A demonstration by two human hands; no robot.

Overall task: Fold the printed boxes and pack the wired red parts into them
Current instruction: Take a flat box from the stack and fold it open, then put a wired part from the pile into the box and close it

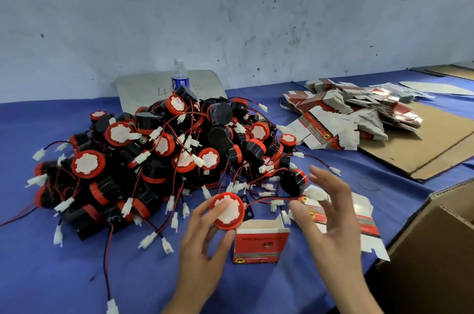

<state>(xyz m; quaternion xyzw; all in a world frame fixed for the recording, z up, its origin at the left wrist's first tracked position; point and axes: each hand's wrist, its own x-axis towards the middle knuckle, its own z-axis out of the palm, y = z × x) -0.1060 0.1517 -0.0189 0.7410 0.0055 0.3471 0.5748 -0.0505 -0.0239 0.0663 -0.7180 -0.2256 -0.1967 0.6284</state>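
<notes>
**At the near edge: part beside open box**

At near centre, the left hand (pixel 202 244) is gripping a wired red part (pixel 227 211) by its rim, just left of the folded box (pixel 260 243), which is standing open on the blue table (pixel 51 262). The right hand (pixel 331 221) is hovering right of it, fingers spread, holding nothing.

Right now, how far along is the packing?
Done: one box stands folded, top open. In hand: the left hand grips a red part next to its open top; the right hand is open beside it. Left: a big pile of parts and a stack of flat boxes wait on the table. No closed, packed box shows.
</notes>
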